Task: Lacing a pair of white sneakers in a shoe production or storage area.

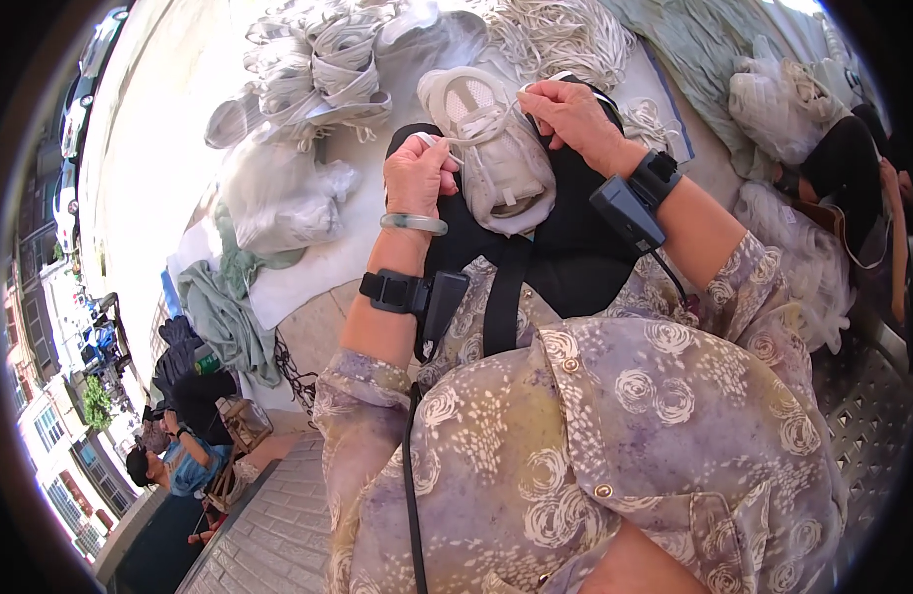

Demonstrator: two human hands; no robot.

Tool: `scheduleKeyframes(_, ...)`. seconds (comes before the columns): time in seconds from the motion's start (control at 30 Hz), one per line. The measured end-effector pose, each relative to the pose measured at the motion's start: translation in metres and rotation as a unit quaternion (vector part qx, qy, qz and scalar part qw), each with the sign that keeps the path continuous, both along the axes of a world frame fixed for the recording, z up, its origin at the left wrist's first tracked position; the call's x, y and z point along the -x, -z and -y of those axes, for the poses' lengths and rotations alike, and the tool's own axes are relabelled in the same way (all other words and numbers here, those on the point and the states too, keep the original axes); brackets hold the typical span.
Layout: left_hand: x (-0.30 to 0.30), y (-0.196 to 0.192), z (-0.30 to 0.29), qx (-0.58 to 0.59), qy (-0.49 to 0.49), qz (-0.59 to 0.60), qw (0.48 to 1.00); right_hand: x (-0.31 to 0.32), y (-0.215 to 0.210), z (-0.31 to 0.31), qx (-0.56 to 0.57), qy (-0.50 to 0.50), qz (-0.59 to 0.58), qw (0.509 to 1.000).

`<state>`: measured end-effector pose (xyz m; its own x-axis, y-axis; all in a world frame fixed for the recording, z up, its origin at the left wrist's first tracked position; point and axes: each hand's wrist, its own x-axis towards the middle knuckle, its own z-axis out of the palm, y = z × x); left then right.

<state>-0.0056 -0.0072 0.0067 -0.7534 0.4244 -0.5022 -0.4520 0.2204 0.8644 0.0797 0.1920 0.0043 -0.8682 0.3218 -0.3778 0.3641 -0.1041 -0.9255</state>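
From my remote seat I saw the pale sneaker lying sole-down on the black apron over the lap. The left hand was curled tight, pinching 1 white lace end. The right hand pinched the other lace above the shoe. Loose shoes lay piled beyond.

Clear plastic bag left of shoe; another clear bag far right
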Motion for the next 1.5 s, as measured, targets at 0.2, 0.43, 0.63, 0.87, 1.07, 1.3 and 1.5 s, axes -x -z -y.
scheduleKeyframes(0.2,-0.015,0.003,-0.004,-0.022,-0.069,-0.035,0.997,-0.002,0.011,0.005,0.075,0.053,-0.026,0.995)
scheduleKeyframes(0.43,-0.012,0.007,-0.006,-0.037,-0.070,-0.058,0.995,-0.002,0.020,0.007,0.041,0.060,-0.052,0.996)
scheduleKeyframes(0.63,-0.011,0.008,-0.005,-0.003,-0.024,-0.059,0.998,-0.003,0.021,0.012,-0.045,0.062,-0.075,0.994)
scheduleKeyframes(0.87,-0.013,0.011,-0.001,0.001,-0.001,-0.083,0.997,0.000,0.026,0.015,-0.075,0.074,-0.105,0.989)
scheduleKeyframes(1.07,-0.014,0.015,0.000,0.000,0.022,-0.118,0.993,-0.004,0.028,0.016,-0.140,0.068,-0.120,0.980)
scheduleKeyframes(1.3,-0.012,0.019,-0.004,-0.003,0.000,-0.108,0.994,0.000,0.034,0.016,-0.155,0.064,-0.109,0.980)
scheduleKeyframes(1.5,-0.012,0.016,-0.004,-0.006,-0.006,-0.101,0.995,-0.002,0.030,0.023,-0.257,0.041,-0.156,0.953)
